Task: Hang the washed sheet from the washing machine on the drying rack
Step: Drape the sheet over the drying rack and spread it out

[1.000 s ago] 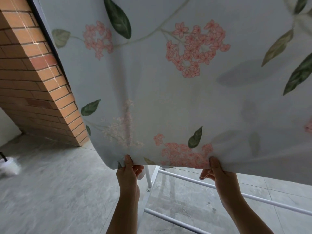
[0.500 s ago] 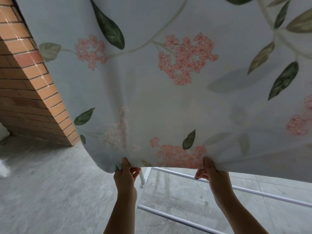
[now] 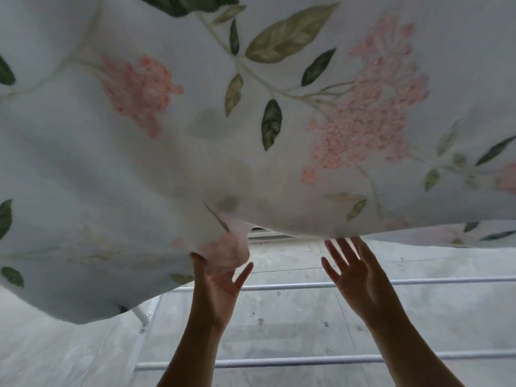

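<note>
1. Step in hand, as we read it: flinging the sheet (image 3: 195, 152) out over the drying rack (image 3: 279, 287). It's billowing in the air above us and fills most of the view. Its near hem floats just over our hands, and none of it looks settled on a rail.
2. Left hand (image 3: 219, 283): fingers splayed wide and straight. A folded bit of hem is lying against the fingertips and hiding them. It doesn't look like a real grip to us.
3. Right hand (image 3: 360, 277): palm up, fingers spread wide, holding nothing. The tips are right at the hem's edge, and we can't tell whether they touch it.
4. Next move, we reckon: catch that hem as it sinks, then tug it down evenly so the cloth drapes flat over the rails instead of bunching up.
5. Materials: the sheet is thin pale blue-grey fabric, a bit see-through, printed with pink blossom clusters and green leaves. It's soft and rippling.
6. The rack is slim white round tubing, with two rails running across below our hands and a leg (image 3: 138, 314) at the left.
7. The floor (image 3: 279, 325) is grey marbled tile, smooth-looking.
</note>
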The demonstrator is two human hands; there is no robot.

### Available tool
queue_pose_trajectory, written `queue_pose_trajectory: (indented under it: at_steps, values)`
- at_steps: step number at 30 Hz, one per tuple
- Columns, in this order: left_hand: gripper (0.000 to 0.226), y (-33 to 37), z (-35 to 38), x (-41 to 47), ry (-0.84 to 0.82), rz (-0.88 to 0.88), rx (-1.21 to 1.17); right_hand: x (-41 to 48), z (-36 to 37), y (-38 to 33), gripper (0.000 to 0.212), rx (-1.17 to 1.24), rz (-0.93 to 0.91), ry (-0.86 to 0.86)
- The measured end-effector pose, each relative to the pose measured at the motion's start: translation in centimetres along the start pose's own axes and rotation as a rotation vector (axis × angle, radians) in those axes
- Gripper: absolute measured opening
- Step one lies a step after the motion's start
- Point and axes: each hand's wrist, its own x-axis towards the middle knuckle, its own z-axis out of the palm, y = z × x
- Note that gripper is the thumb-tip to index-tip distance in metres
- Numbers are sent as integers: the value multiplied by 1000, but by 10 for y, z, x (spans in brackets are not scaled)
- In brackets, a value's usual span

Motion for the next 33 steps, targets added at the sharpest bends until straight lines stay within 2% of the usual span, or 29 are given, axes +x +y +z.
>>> queue_pose_trajectory:
  at_steps: [4, 9, 11, 12, 15, 18, 21, 24, 28, 31, 33]
  values:
    - [104, -38, 24, 5, -174, -152, 117, 2, -20, -40, 74, 57, -62, 130]
    - [102, -64, 53, 6, -229, -168, 213, 10, -22, -83, 41, 20, -125, 165]
    - [98, -69, 65, 10, -200, -154, 151, 9, -26, -89, 21, -32, -149, 204]
    - [91, -70, 69, 12, -187, -142, 113, 7, -29, -90, 17, -69, -151, 215]
    - [57, -71, 84, 19, -131, -107, 11, -1, -38, -85, 17, -165, -161, 243]
    - [11, -73, 94, 22, 1, -85, -50, -8, -45, -82, 15, -199, -169, 265]
    - [12, -76, 100, 23, 114, -62, -2, -11, -51, -82, 15, -225, -177, 279]
    - [8, -79, 101, 22, 185, -38, 83, -13, -56, -78, 6, -273, -183, 289]
    - [11, -81, 96, 22, 275, -16, 133, -16, -63, -68, 57, -329, -197, 282]
    - [11, -82, 95, 22, 318, 1, 137, -17, -65, -61, 69, -332, -196, 289]
    - [13, -82, 96, 22, 339, 7, 137, -18, -63, -59, 68, -334, -196, 292]
